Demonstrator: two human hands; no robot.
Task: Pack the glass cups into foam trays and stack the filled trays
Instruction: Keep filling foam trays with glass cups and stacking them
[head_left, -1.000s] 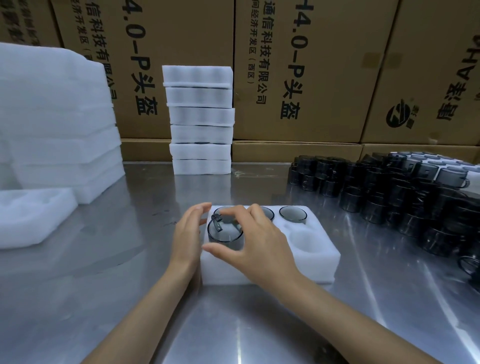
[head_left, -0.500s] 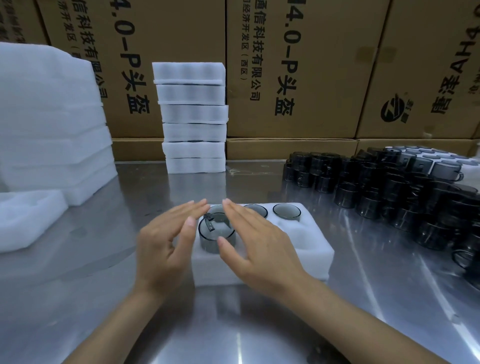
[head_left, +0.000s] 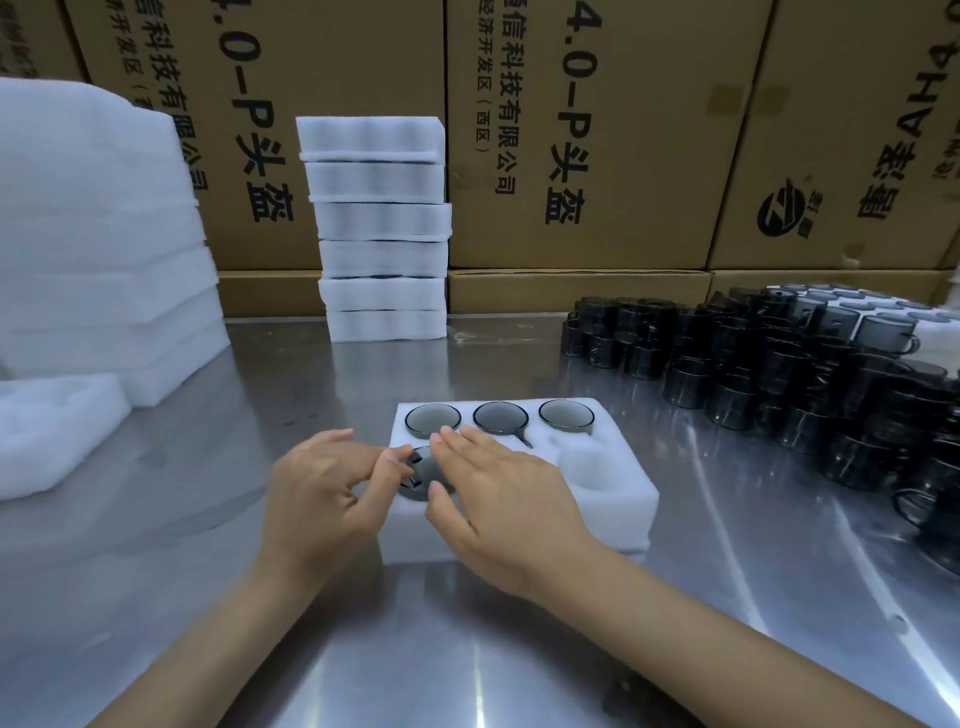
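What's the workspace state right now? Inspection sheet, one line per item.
Surface: steel table, shiny, bare in front.
Job's things: foam tray with three cups in the back row, a fourth cup front left, other front pockets empty; loose cups right; filled trays stacked behind.
Clutter: empty foam trays left.
Grippers: left hand touches the fourth cup; right hand flat over it.
Cables: nothing seen.
Surroundings: cardboard boxes behind.

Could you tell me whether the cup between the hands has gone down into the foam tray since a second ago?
Yes. The cup has sunk down into the foam tray; earlier it stood above the tray's top surface.
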